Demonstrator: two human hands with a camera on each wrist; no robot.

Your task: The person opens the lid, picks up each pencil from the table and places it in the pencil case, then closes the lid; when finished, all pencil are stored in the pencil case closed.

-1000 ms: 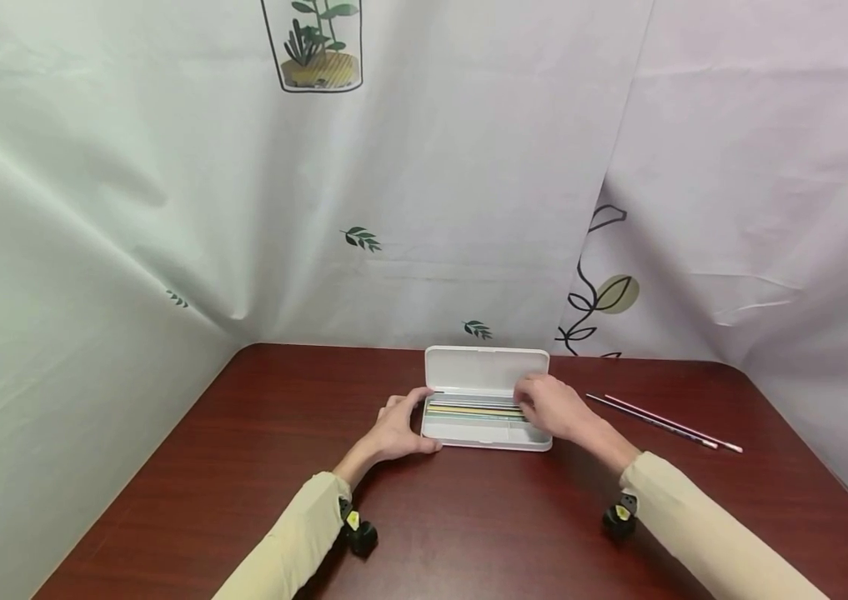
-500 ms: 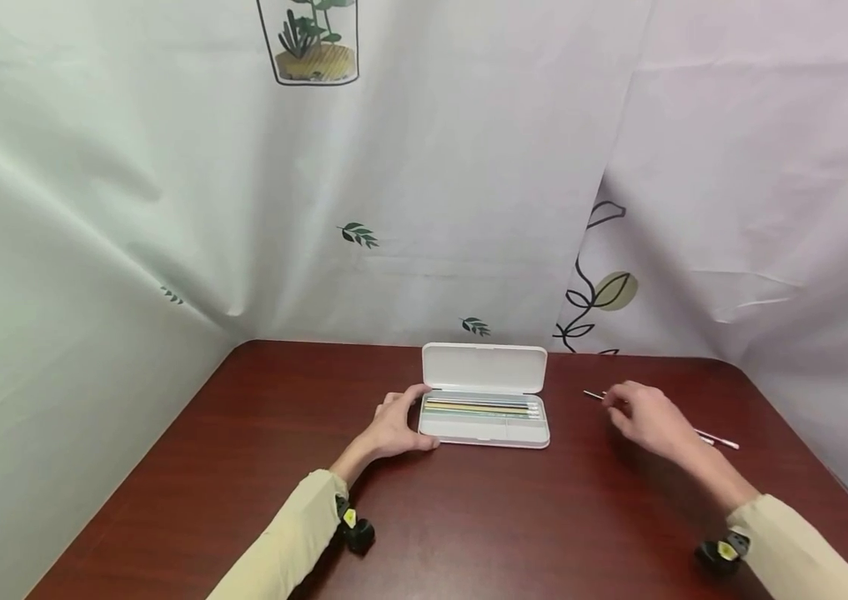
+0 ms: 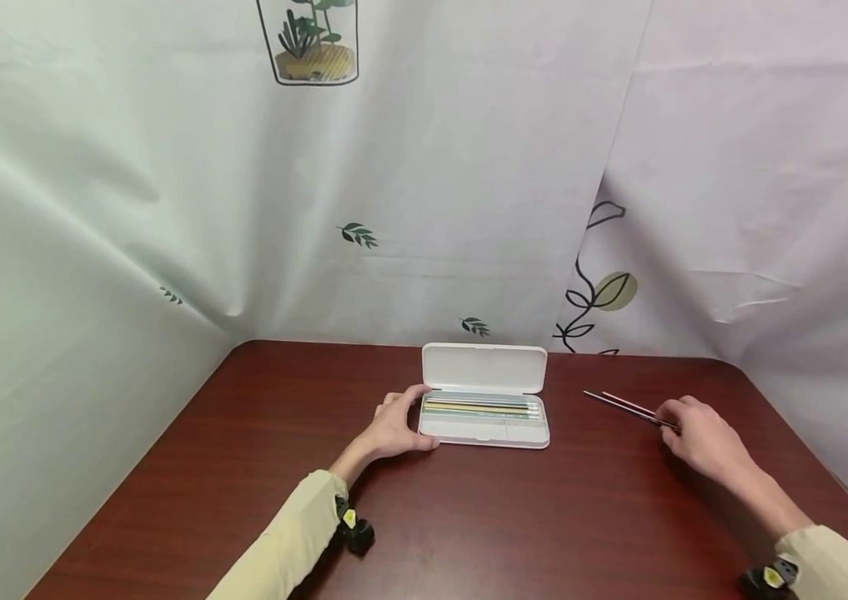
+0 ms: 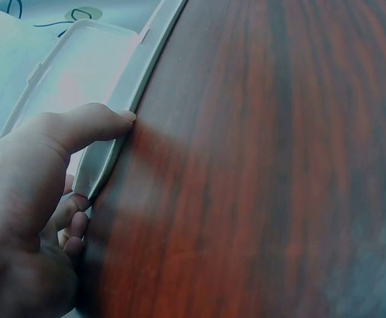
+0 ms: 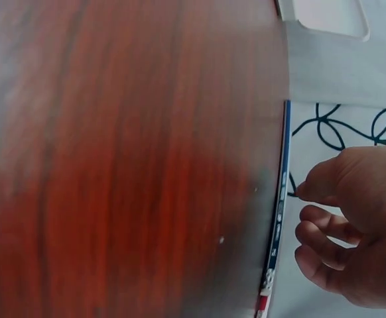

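Observation:
An open white pencil case stands near the back of the table, its lid raised. Several pencils lie lengthwise inside it. My left hand grips the case's left end, thumb on the front edge and fingers behind, as the left wrist view also shows. To the right, my right hand is over the eraser ends of two loose pencils, a dark blue one and a pinkish one. In the right wrist view its fingers are loosely bent, apart from the thumb, with nothing visible between them.
A dark red wood-grain table bears everything. Behind and beside it hangs a pale cloth with printed plants. A small black device is strapped at the left wrist, another at the right.
My right hand has left the pencil case and moved right, passing over the loose pencils to their eraser ends. The left hand keeps its hold on the case.

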